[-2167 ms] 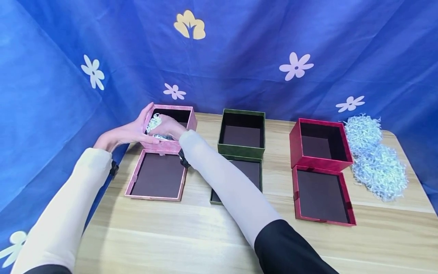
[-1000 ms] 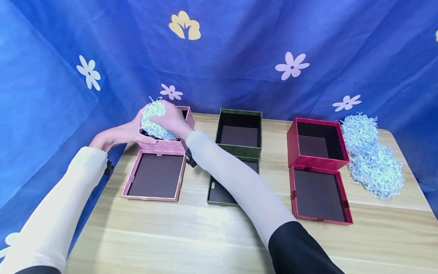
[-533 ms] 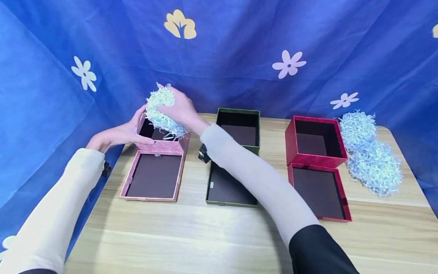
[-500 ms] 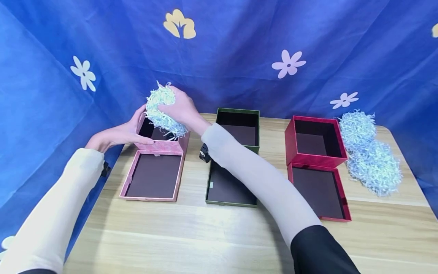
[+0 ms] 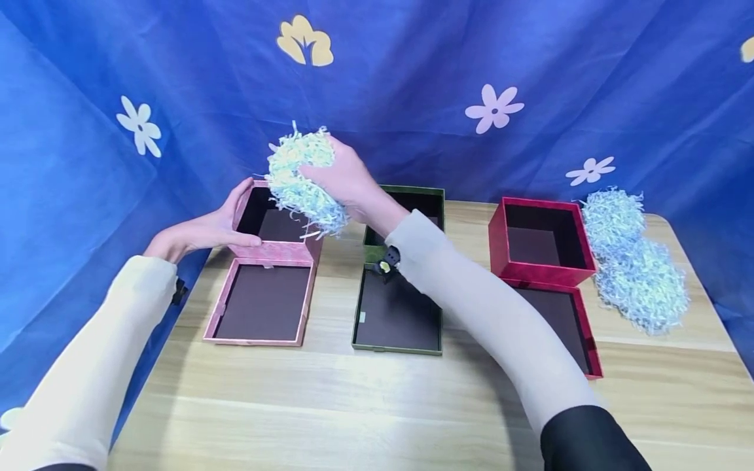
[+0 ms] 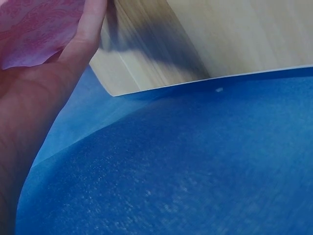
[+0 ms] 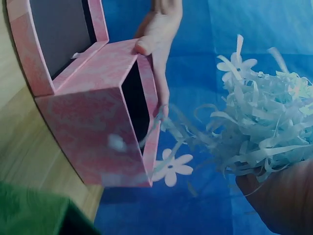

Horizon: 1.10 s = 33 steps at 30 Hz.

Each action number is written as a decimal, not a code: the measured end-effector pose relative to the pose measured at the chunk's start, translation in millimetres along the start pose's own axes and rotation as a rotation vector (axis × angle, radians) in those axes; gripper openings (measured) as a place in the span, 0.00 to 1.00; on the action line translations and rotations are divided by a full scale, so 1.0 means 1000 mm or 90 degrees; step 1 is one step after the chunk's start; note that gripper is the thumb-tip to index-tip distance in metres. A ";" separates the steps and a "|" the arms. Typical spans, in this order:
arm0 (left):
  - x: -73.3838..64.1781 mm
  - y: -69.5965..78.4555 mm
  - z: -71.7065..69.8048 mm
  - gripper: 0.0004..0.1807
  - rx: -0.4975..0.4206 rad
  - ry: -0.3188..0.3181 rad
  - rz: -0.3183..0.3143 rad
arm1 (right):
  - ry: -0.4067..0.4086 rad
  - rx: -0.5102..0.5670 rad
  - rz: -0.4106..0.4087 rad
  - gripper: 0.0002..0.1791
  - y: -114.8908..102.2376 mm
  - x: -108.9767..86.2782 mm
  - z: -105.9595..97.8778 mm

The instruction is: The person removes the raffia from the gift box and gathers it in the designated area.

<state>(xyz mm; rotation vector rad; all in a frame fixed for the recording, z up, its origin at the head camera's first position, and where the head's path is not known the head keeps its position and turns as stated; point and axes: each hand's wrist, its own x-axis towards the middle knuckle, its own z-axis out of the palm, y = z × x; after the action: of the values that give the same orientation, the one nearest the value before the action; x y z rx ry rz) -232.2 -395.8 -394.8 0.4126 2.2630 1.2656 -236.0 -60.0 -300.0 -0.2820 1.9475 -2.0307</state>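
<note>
In the head view my right hand (image 5: 347, 180) grips a fluffy clump of pale blue shredded paper (image 5: 300, 176), raised above the right part of the pink box (image 5: 277, 250). Loose strands trail from the clump (image 7: 266, 122) in the right wrist view. My left hand (image 5: 206, 229) holds the box at its left side, thumb over the front rim and fingers along the left wall. The dark inside of the box shows no paper in the part that is visible. Its hinged lid (image 5: 262, 304) lies folded open in front. The left wrist view shows only part of the left hand (image 6: 39, 93) against the pink wall.
A green box (image 5: 374, 253) stands right of the pink one, partly behind my right arm, its lid (image 5: 397, 314) open in front. Farther right is a red box (image 5: 499, 245) with its lid (image 5: 559, 314) open. Shredded paper piles (image 5: 642, 288) lie beside it. Blue curtain (image 5: 400, 98) hangs behind.
My right hand has come up out of the pink box with the shredded paper and moved right and upward. The left hand has stayed on the box.
</note>
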 end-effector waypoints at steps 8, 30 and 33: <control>0.001 -0.002 0.001 0.72 -0.006 -0.005 -0.002 | 0.027 0.008 -0.040 0.28 -0.006 -0.022 -0.035; 0.003 -0.003 0.001 0.72 -0.003 0.009 0.000 | 0.088 0.013 -0.017 0.28 -0.013 -0.087 -0.144; 0.003 -0.002 0.000 0.72 0.001 0.012 0.002 | 0.099 0.020 -0.016 0.27 -0.010 -0.099 -0.164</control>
<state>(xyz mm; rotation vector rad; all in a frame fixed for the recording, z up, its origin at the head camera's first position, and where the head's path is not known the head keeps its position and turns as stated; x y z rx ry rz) -234.1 -395.4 -397.8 0.4058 2.2798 1.2749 -202.2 128.7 -292.3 -0.1447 2.0097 -2.1547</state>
